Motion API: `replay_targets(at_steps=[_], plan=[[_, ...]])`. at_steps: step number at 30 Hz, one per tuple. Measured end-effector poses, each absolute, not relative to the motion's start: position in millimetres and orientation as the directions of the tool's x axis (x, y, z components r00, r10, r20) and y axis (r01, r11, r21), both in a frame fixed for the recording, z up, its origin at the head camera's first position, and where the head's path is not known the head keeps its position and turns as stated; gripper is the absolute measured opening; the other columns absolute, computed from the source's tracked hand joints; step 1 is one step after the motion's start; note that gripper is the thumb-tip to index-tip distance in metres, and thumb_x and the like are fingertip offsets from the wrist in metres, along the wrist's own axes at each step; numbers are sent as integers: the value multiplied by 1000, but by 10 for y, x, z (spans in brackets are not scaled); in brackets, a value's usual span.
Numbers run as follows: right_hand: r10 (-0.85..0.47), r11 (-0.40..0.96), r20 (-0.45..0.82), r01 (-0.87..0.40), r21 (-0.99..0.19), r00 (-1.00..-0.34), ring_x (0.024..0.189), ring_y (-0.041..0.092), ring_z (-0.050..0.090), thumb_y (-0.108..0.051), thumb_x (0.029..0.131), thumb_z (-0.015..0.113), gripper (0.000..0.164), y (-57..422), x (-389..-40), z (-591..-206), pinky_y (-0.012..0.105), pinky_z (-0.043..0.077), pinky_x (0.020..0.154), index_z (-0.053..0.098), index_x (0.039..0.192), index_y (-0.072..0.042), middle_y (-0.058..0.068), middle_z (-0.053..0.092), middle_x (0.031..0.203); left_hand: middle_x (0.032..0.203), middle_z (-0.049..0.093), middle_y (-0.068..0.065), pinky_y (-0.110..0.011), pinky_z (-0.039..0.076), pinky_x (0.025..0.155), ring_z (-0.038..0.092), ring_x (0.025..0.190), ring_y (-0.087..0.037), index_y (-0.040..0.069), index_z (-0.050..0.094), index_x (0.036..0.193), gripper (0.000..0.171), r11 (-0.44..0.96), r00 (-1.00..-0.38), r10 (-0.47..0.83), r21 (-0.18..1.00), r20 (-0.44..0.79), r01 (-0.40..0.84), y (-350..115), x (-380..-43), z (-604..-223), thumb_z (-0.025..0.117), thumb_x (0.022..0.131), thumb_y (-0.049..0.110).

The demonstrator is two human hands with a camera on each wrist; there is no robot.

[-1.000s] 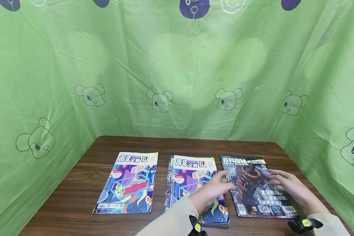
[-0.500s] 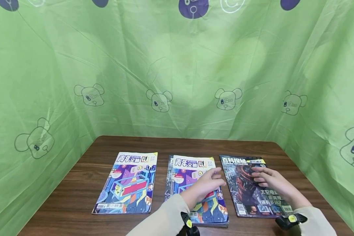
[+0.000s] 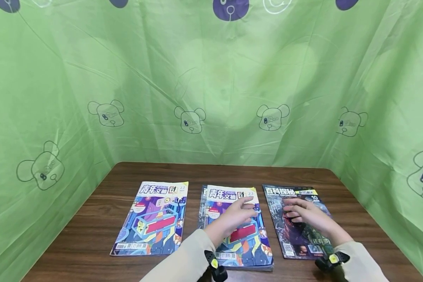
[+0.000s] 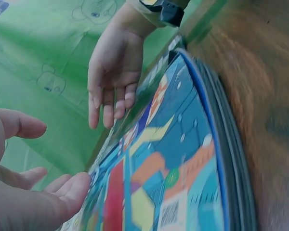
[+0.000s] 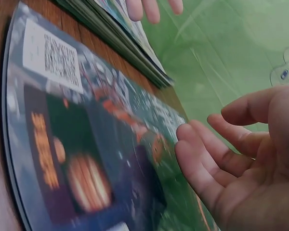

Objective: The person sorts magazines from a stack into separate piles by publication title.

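My left hand (image 3: 232, 218) is over the middle stack of magazines (image 3: 252, 252), fingers loosely extended and holding nothing. The stack's top cover is bright and multicoloured, with purple title characters, and a darker magazine shows along its left side. Several layered page edges appear on this stack (image 4: 183, 144) in the left wrist view. Close over the dark magazine (image 3: 285, 237) on the right is my right hand (image 3: 308, 216), its fingers slightly bent with nothing between them. That hand covers part of the machine picture on the cover. In the right wrist view, the dark cover (image 5: 101, 144) lies flat beside my fingers.
Another colourful magazine (image 3: 151, 219), with the same cover as the stack's top one, lies flat at the left. All rest on a dark wooden table (image 3: 88, 231). A green curtain (image 3: 211, 78) with bear drawings closes off the back and sides.
Both hands have shifted to the left: the left hand further over the middle stack, the right from the dark magazine's right edge to above its middle. The magazines have stayed in place.
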State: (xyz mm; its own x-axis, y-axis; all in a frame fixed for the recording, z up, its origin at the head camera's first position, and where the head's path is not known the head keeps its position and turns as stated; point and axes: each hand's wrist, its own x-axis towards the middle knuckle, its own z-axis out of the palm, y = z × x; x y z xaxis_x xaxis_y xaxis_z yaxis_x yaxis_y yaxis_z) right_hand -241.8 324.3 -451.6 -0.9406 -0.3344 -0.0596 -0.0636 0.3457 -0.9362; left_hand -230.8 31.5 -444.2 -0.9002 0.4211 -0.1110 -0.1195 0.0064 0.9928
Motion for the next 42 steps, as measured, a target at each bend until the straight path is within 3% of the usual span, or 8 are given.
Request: replay_targets(at_steps=[8, 18, 29, 42], plan=[[-351, 327, -81, -41, -944, -933, 110, 37, 64, -14, 105, 47, 51, 3022, -2466, -4548, 36, 57, 90, 36, 144, 16, 32, 57, 129, 140, 52, -22, -44, 54, 95, 62, 115, -32, 4, 42, 150, 66, 39, -903, 418, 995, -97, -89, 88, -2373, -4405, 68, 90, 12], [-395, 289, -89, -32, -957, -914, 106, 35, 65, -13, 104, 48, 54, 2808, -2486, -4570, 37, 57, 89, 32, 145, 18, 29, 59, 126, 143, 47, -26, -45, 50, 101, 60, 118, -32, 1, 40, 150, 68, 51, -906, 416, 997, -75, -59, -219, -2390, -4393, 67, 88, 10], [-426, 287, -102, -27, -958, -899, 103, 35, 65, -14, 105, 48, 52, 2679, -2502, -4553, 39, 58, 87, 34, 144, 18, 26, 60, 123, 138, 53, -20, -50, 50, 100, 61, 115, -34, 8, 42, 151, 64, 259, -917, 390, 966, -87, 18, -593, -2383, -4379, 67, 94, 20], [-450, 338, -136, -27, -941, -883, 97, 31, 67, -14, 105, 47, 52, 2585, -2473, -4503, 42, 59, 82, 35, 144, 17, 22, 63, 120, 141, 48, -28, -45, 53, 97, 61, 115, -34, -1, 36, 152, 68, 285, -914, 391, 959, -105, 12, -964, -2401, -4347, 66, 94, 16]])
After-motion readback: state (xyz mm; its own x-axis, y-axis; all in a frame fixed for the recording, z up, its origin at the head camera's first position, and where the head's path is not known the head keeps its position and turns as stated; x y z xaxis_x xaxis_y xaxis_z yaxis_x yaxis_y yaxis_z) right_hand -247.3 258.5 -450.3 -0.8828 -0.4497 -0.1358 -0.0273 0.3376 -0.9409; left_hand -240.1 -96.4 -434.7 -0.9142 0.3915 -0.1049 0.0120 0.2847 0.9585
